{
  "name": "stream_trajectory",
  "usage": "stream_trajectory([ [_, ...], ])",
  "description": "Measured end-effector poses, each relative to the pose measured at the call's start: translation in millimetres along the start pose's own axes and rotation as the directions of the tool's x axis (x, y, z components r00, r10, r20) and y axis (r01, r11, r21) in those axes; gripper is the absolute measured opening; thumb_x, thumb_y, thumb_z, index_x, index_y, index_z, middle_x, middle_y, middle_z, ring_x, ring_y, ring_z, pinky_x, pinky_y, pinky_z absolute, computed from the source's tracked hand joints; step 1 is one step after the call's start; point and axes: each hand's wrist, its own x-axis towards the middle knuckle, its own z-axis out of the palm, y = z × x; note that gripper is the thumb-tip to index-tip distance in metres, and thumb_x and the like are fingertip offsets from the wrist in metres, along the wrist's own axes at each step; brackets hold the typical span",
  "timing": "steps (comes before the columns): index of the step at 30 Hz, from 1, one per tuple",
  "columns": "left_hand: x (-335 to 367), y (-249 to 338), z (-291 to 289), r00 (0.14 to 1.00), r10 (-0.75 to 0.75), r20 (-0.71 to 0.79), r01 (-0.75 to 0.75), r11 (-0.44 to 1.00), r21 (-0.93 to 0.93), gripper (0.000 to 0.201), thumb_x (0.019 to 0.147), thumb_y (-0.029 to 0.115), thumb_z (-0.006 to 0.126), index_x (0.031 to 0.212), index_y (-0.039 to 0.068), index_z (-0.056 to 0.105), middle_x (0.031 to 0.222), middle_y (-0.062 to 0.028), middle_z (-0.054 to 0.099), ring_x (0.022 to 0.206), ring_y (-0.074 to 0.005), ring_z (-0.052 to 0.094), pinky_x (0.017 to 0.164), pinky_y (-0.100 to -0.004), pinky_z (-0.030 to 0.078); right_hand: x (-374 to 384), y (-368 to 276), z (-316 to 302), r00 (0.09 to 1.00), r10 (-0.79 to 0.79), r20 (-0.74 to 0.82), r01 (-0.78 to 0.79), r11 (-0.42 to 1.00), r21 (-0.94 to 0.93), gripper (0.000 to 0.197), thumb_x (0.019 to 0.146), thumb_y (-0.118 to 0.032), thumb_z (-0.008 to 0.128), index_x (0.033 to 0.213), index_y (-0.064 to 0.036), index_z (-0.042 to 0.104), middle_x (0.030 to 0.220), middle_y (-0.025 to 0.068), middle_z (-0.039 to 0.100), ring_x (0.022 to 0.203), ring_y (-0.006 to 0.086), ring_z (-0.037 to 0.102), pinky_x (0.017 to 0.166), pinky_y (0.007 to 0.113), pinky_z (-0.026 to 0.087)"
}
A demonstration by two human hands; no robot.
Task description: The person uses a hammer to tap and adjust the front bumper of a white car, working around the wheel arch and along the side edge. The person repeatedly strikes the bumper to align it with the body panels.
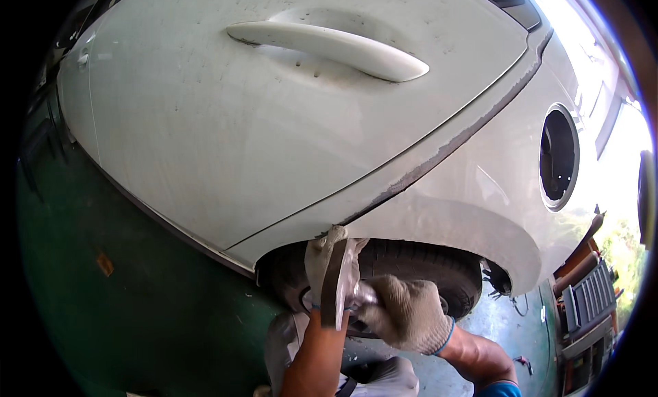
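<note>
My right hand (409, 313), in an off-white knitted glove, is closed round the handle of a hammer (334, 287) with a long, narrow metal head. The head stands upright in front of my left hand (319, 260), also gloved. That hand is at the upper edge of the wheel arch, its fingers bent up against the lip where the panel seam (394, 191) ends. What it grips is hidden behind the hammer. Along the seam the pale car panel (452, 222) has a rough strip of bare, dark edge. Below the arch sits the black tyre (421, 260).
A white rear door (205, 143) with a handle (336, 47) fills the upper left. At right the panel has a round open filler hole (558, 157). Car parts and a grey slatted piece (588, 297) stand at the far right. The floor (151, 315) is green.
</note>
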Motion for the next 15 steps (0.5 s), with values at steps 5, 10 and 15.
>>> stream_trajectory([
  [5, 14, -7, -28, 0.981, -0.165, 0.099, 0.192, 0.881, -0.433, 0.013, 0.099, 0.011, 0.059, 0.099, -0.001, 0.057, 0.087, -0.0087, 0.062, 0.072, -0.0133, 0.059, 0.064, -0.0302, 0.050, 4, 7, 1, 0.984, 0.159, 0.078, -0.161, 0.987, 0.019, 0.029, 0.092, -0.034, 0.070, 0.097, -0.0064, 0.064, 0.078, 0.0146, 0.065, 0.063, 0.0375, 0.066, 0.051, 0.045, 0.050],
  [10, -3, -4, 21, 0.970, 0.133, -0.205, -0.114, 0.988, 0.102, 0.017, 0.094, 0.007, 0.069, 0.105, -0.003, 0.061, 0.092, -0.0095, 0.067, 0.078, -0.0156, 0.067, 0.066, -0.0283, 0.054, 1, 3, -3, 0.998, -0.045, -0.045, 0.047, 0.997, 0.054, 0.026, 0.092, -0.031, 0.068, 0.100, -0.0070, 0.065, 0.085, 0.0143, 0.062, 0.068, 0.0334, 0.067, 0.050, 0.044, 0.049],
  [15, -2, 3, -9, 0.889, 0.367, 0.273, -0.435, 0.489, 0.756, 0.017, 0.091, 0.012, 0.069, 0.102, 0.000, 0.067, 0.097, -0.0111, 0.070, 0.083, -0.0246, 0.069, 0.076, -0.0354, 0.055, -2, 13, -4, 0.995, 0.078, 0.070, -0.084, 0.992, 0.095, 0.025, 0.092, -0.033, 0.069, 0.105, -0.0124, 0.066, 0.087, 0.0112, 0.056, 0.070, 0.0318, 0.066, 0.051, 0.045, 0.049],
])
